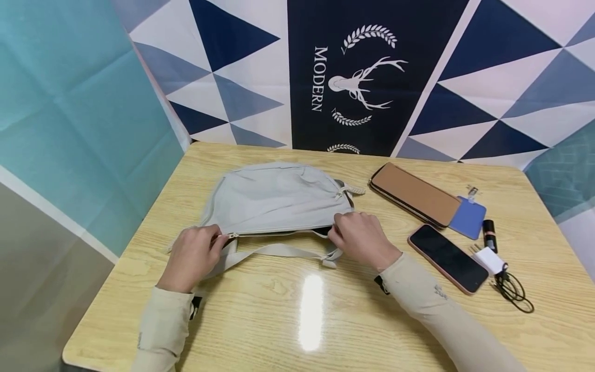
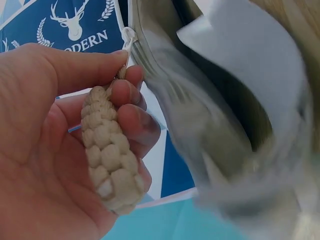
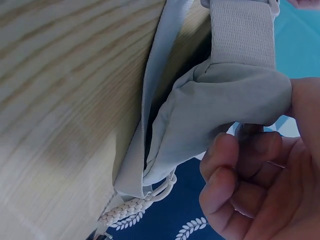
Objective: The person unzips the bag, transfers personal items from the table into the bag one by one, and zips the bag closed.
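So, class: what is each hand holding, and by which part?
The left hand pinches the bag's braided zipper pull. The right hand grips the grey bag by its fabric edge at the opening.

1 bag [image 1: 278, 196], 1 phone [image 1: 448, 258], 1 wallet [image 1: 415, 194]

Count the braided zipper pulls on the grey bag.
2. One braided pull is pinched in the left hand at the bag's left end; the other lies free at its right end, beyond the right hand. More may be hidden.
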A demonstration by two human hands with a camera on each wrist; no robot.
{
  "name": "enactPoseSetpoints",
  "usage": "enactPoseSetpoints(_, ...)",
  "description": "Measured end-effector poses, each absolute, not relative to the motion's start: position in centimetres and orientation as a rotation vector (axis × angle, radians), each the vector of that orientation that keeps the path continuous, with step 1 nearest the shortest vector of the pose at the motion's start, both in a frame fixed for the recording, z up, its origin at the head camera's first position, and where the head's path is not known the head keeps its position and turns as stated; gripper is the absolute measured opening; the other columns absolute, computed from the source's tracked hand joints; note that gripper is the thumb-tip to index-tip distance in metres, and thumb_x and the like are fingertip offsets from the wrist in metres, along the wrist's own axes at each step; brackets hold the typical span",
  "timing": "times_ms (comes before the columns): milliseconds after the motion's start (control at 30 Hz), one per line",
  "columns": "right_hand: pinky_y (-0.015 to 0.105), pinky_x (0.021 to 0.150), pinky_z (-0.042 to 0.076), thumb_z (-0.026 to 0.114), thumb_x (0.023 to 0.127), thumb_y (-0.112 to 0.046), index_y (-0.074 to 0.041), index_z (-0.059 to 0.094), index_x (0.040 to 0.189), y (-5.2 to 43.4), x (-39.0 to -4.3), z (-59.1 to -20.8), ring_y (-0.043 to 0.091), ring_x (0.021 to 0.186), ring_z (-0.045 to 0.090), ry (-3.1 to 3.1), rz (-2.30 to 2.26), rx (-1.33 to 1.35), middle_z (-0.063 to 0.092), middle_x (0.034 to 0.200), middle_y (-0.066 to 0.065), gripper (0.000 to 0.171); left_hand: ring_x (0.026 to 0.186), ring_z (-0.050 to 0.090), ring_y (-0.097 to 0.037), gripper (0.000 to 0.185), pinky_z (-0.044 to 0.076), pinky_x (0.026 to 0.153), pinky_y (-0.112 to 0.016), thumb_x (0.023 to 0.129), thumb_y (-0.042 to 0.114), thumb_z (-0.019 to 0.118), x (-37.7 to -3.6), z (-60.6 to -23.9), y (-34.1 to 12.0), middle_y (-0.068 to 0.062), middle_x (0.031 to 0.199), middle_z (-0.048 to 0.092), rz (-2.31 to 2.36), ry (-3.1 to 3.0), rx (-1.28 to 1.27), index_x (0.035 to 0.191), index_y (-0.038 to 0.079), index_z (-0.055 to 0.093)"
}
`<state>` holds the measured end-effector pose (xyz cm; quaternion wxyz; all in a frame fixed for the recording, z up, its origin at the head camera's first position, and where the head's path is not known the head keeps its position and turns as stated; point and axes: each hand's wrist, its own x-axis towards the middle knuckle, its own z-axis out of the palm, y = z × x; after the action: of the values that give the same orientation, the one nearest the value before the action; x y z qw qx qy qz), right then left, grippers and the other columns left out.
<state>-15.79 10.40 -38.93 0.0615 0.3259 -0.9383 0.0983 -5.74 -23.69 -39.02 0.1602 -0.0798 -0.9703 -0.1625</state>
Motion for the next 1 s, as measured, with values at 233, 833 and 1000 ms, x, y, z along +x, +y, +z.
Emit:
enactPoseSetpoints(233, 0.032, 0.041, 0.031, 0.056, 0.093, -0.018, -0.019, 0.040, 0.061, 11.6, -15.6, -39.0, 0.012, 0.045, 0.037, -2.863, 0.297, 0.937, 0.037, 0.052, -0.005, 0.036, 0.055, 0.046, -0.018, 0.021, 0.038, 0.053, -0.034, 0.092, 0.015, 0.072, -5.8, -38.8, -24.0, 0.001, 0.057, 0.048, -0.498, -2.827, -0.204, 0.074, 0.009, 0.062)
enactPoseSetpoints(833, 0.034, 0.040, 0.033, 0.057, 0.093, -0.022, -0.019, 0.042, 0.060, 12.6, -15.8, -39.4, 0.016, 0.046, 0.042, -2.882, 0.233, 0.871, 0.040, 0.052, -0.003, 0.037, 0.048, 0.037, -0.010, 0.019, 0.032, 0.049, -0.030, 0.095, 0.018, 0.068, -4.3, -39.0, -26.5, -0.003, 0.064, 0.061, -0.625, -2.867, -0.207, 0.078, 0.015, 0.062)
enactPoseSetpoints(1000, 0.034, 0.039, 0.032, 0.055, 0.094, -0.021, -0.018, 0.041, 0.060, 13.0, -15.7, -39.4, 0.016, 0.045, 0.041, -2.875, 0.225, 0.853, 0.039, 0.051, -0.003, 0.036, 0.049, 0.035, -0.009, 0.016, 0.033, 0.051, -0.029, 0.096, 0.019, 0.067, -3.9, -39.1, -27.0, -0.008, 0.076, 0.068, -0.661, -2.877, -0.222, 0.081, 0.015, 0.066)
